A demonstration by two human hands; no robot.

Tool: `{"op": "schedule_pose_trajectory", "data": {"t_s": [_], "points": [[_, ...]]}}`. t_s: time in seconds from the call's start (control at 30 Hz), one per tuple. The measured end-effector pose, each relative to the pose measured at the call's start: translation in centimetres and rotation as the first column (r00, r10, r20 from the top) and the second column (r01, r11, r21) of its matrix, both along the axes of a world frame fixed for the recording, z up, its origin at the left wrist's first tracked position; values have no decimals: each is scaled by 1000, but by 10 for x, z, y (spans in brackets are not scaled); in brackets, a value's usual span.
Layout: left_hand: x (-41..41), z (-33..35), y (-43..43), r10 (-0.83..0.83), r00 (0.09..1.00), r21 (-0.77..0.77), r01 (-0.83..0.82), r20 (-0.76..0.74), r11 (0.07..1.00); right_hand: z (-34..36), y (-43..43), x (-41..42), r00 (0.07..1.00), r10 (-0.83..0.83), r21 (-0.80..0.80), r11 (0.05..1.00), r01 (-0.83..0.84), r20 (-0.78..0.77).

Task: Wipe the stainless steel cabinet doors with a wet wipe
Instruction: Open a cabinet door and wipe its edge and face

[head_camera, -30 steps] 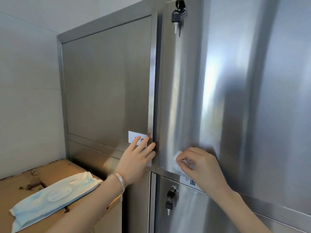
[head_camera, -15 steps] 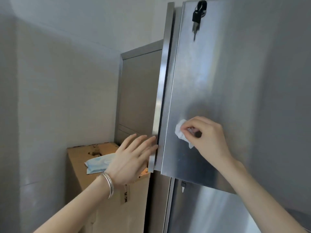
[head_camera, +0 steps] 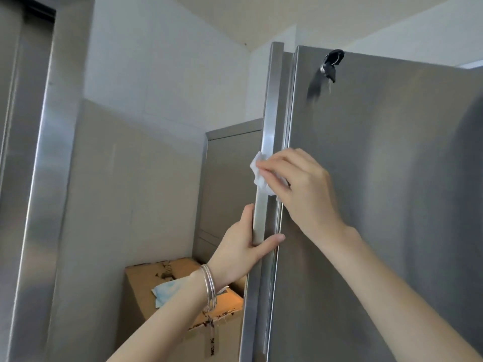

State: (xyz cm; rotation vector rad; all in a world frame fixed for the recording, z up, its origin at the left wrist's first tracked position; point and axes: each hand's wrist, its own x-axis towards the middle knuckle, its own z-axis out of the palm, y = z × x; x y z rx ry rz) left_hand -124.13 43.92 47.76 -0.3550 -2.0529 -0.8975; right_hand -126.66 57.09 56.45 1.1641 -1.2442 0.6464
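Note:
The stainless steel cabinet door fills the right half of the view, swung open towards me. My right hand holds a crumpled white wet wipe against the door's vertical left edge strip. My left hand, with silver bangles on the wrist, grips that same edge lower down, thumb on the front and fingers wrapped behind. A black key bunch hangs from the lock near the door's top.
A cardboard box with a blue wet-wipe pack on top stands below left. Behind it is another steel cabinet. A steel frame runs down the left side, with white wall above.
The door has swung further open. My right hand moved the wipe up and left from the door face onto its edge strip. My left hand went from flat fingers to gripping the edge.

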Motion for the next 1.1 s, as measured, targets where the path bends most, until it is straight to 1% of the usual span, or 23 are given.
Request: {"op": "schedule_pose_trajectory", "data": {"t_s": [0.07, 0.13, 0.2, 0.27, 0.33, 0.4, 0.43, 0.5, 0.57, 0.67, 0.77, 0.8, 0.87, 0.9, 0.97, 1.0, 1.1], "points": [[-2, -3, 6, -43, 996, 87, 49, -73, 995, -13, 4, 1, 999, -38, 20, 999, 38, -21], [-4, -7, 10, -39, 991, 113, 54, -129, 992, -26, 6, 3, 996, -80, 42, 996, 81, -25], [-4, -10, 11, -39, 989, 136, 59, -141, 989, -17, 6, 6, 995, -98, 51, 994, 99, -22], [-4, -11, 11, -58, 990, 148, 77, -130, 986, 10, 2, 8, 995, -93, 6, 996, 94, -44], [-1, -11, 11, -71, 991, 154, 88, -112, 984, 37, -3, 9, 995, -75, -99, 993, 68, -73], [1, -12, 12, -70, 992, 148, 85, -105, 985, 40, -7, 10, 995, -53, -192, 981, 36, -82], [2, -13, 12, -64, 992, 142, 80, -112, 987, 34, -7, 10, 994, -55, -213, 977, 34, -94], [4, -15, 13, -49, 991, 137, 66, -128, 988, 14, -5, 11, 989, -67, -197, 980, 40, -132], [6, -15, 15, -45, 989, 140, 65, -138, 988, 13, 0, 15, 986, -73, -159, 986, 48, -150], [7, -16, 16, -43, 989, 145, 64, -141, 987, 65, -2, 21, 988, -92, -150, 986, 74, -122], [8, -18, 17, -26, 988, 136, 47, -150, 990, 117, -9, 24, 989, -136, -190, 974, 124, -53], [8, -18, 17, -17, 988, 133, 38, -155, 990, 119, -11, 23, 991, -126, -227, 968, 111, -52], [8, -17, 16, -12, 989, 130, 32, -150, 991, 101, -14, 22, 987, -136, -292, 951, 106, -87], [8, -16, 16, -15, 990, 130, 34, -140, 991, 87, -15, 22, 984, -143, -291, 951, 107, -106], [10, -14, 17, -31, 992, 137, 48, -119, 989, 76, -11, 21, 981, -140, -224, 969, 107, -133], [10, -14, 16, -32, 993, 137, 48, -110, 989, 86, -10, 21, 980, -152, -200, 972, 125, -127], [8, -14, 14, -15, 996, 129, 25, -84, 991, 146, -15, 19, 965, -263, -174, 951, 255, -22]]}}
